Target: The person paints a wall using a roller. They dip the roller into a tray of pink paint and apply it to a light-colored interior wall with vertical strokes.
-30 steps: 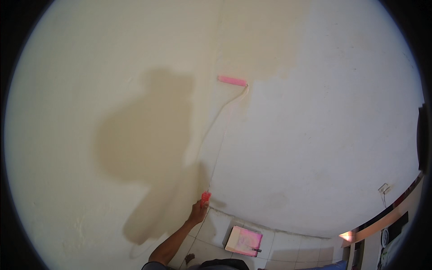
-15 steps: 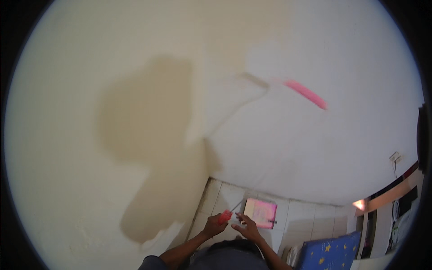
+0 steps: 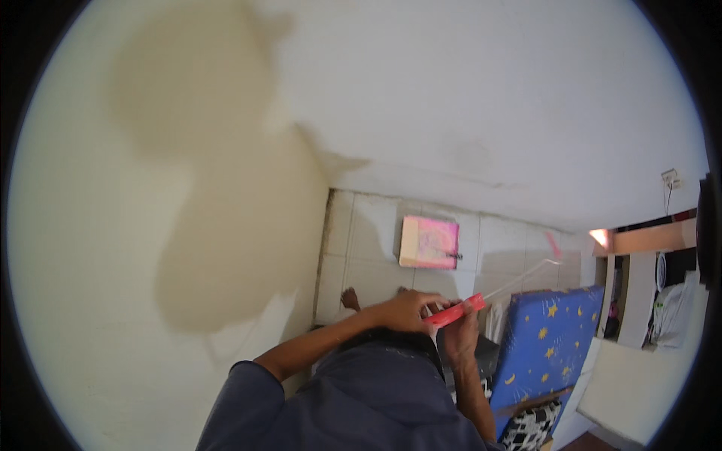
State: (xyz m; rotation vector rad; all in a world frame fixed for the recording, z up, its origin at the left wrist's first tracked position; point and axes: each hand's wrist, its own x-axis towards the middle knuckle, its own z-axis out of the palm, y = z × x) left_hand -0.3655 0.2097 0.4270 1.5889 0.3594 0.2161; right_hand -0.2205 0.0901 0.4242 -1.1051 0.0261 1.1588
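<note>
A paint roller lies between both my hands, tilted to the right. Its red handle (image 3: 455, 310) shows at my waist. From there a thin metal rod (image 3: 519, 278) runs right to the small pink roller cover (image 3: 553, 244), which hangs over the floor by the wall. My left hand (image 3: 410, 310) is closed about the near end of the handle. My right hand (image 3: 461, 337) grips it closer to the rod, with some fingers hidden. On the floor ahead sits a paint tray (image 3: 429, 242), cream on its left and smeared pink on its right.
Two pale walls meet in a corner (image 3: 328, 185) at the left. My bare foot (image 3: 350, 299) stands on white tiles (image 3: 368, 225). At right is a blue mattress (image 3: 549, 338) with stars, beside shelves (image 3: 643, 278). A socket (image 3: 670, 178) is on the right wall.
The roller has come off the wall and swung down to the right. My right hand, open before, now grips the handle too. The view has tilted down.
</note>
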